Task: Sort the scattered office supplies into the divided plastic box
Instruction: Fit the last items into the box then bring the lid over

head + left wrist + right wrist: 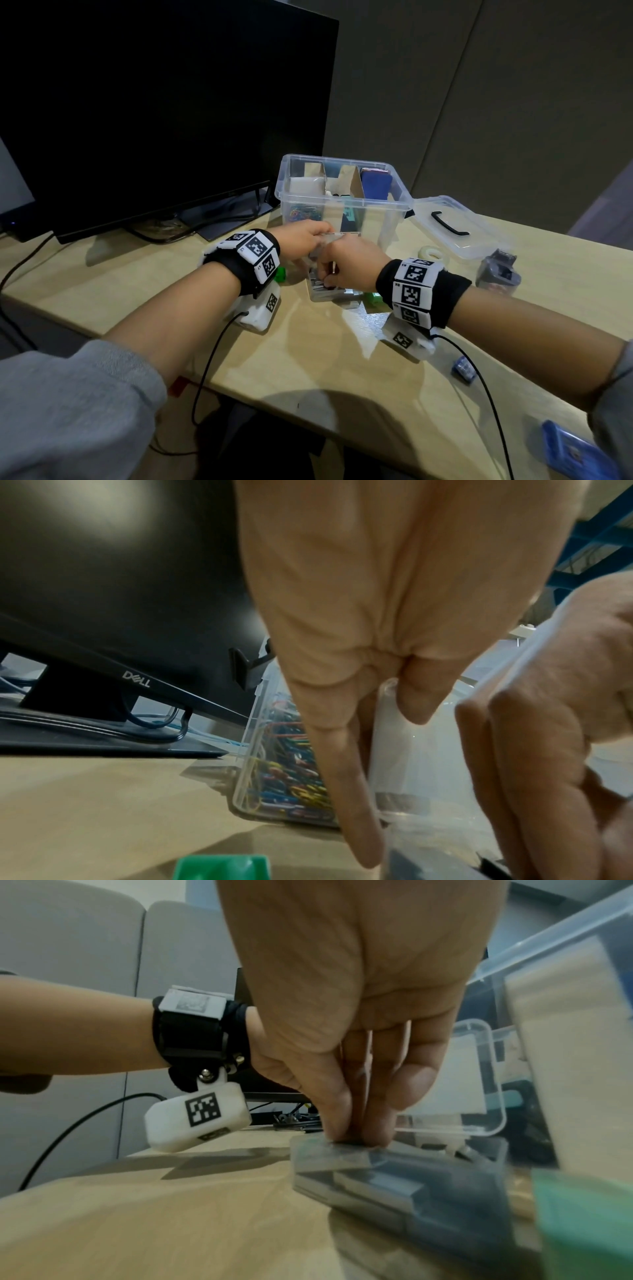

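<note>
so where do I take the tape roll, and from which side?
Take the tape roll by its ring wall, from straight above: one finger down the hole, thumb on the outside. It lies flat on the table with the hole up, so its sides sit low and give little to pinch. The right hand is nearest, and the lid lies close behind the roll.

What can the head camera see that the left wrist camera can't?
Only the head view shows the clear lid with a black handle, the tape roll and the blue things near the table's front edge. Only the left wrist view shows the DELL name on the monitor. Both show the coloured paper clips in the divided plastic box, and the left hand and right hand working together.
</note>
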Motion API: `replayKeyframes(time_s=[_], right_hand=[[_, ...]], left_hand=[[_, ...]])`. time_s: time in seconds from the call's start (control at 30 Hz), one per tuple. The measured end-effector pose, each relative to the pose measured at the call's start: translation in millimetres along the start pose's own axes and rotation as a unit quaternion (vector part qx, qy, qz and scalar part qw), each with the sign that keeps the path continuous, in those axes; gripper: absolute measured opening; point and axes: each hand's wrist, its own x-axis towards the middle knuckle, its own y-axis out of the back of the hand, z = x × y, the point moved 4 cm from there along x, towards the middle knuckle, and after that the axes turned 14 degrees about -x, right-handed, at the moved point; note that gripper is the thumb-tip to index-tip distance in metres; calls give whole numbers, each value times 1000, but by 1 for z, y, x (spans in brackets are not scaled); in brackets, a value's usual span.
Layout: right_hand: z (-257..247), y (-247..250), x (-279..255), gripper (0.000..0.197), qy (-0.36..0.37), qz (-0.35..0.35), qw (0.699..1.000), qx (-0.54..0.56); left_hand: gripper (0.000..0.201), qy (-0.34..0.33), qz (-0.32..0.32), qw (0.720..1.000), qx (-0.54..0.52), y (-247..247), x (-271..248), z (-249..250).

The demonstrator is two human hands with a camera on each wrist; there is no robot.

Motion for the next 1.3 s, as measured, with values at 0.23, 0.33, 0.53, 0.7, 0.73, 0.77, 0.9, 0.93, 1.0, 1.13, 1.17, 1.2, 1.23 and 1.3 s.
replayKeyframes(time_s=[0.23, 0.33, 0.53, 0.7, 0.73, 0.77, 0.9, 0.93, 1.0, 1.13, 1.17, 1.2, 1.23, 1.3], right_hand=[[14, 5, -6, 19, 12, -20, 999, -27], [18, 2, -10, 23, 21, -39, 998, -34], [14, -3, -15, 27, 41, -9, 998, -45], [32, 17, -25, 22, -24, 117, 993, 3], [38, 20, -27, 22, -46, 144, 988, 12], [45, 22, -29, 21, -72, 166, 983, 23], [71, 9, -32, 17, -139, 141, 978, 64], [74, 4, -32, 21, -128, 104, 983, 74], [74, -7, -33, 27, -90, 36, 992, 86], [68, -18, -35, 32, -27, -30, 998, 51], [66, -18, -34, 33, -17, -40, 998, 43], [64, -19, -34, 33, -10, -48, 998, 35], [63, -20, -34, 33, -4, -51, 998, 29], [59, -22, -32, 31, 0, -50, 999, 19]], left_hand=[[30, 5, -22, 998, 51, -1, -3, 4], [35, 6, -19, 997, 69, -1, -5, 9], [38, 14, -19, 997, 76, -4, -11, 12], [39, 26, -11, 997, 71, -7, -13, 15], [40, 28, -11, 997, 70, -8, -14, 15], [40, 29, -15, 997, 74, -9, -14, 15], [38, 22, -36, 992, 120, -13, -16, 15], [38, 20, -39, 990, 132, -14, -17, 15], [40, 19, -42, 985, 165, -16, -17, 14], [46, 23, -38, 973, 226, -21, -16, 14], [48, 22, -36, 970, 240, -23, -16, 14], [52, 20, -32, 966, 255, -25, -15, 14], [56, 17, -27, 962, 271, -27, -14, 14], [64, 14, -19, 952, 304, -32, -10, 14]])
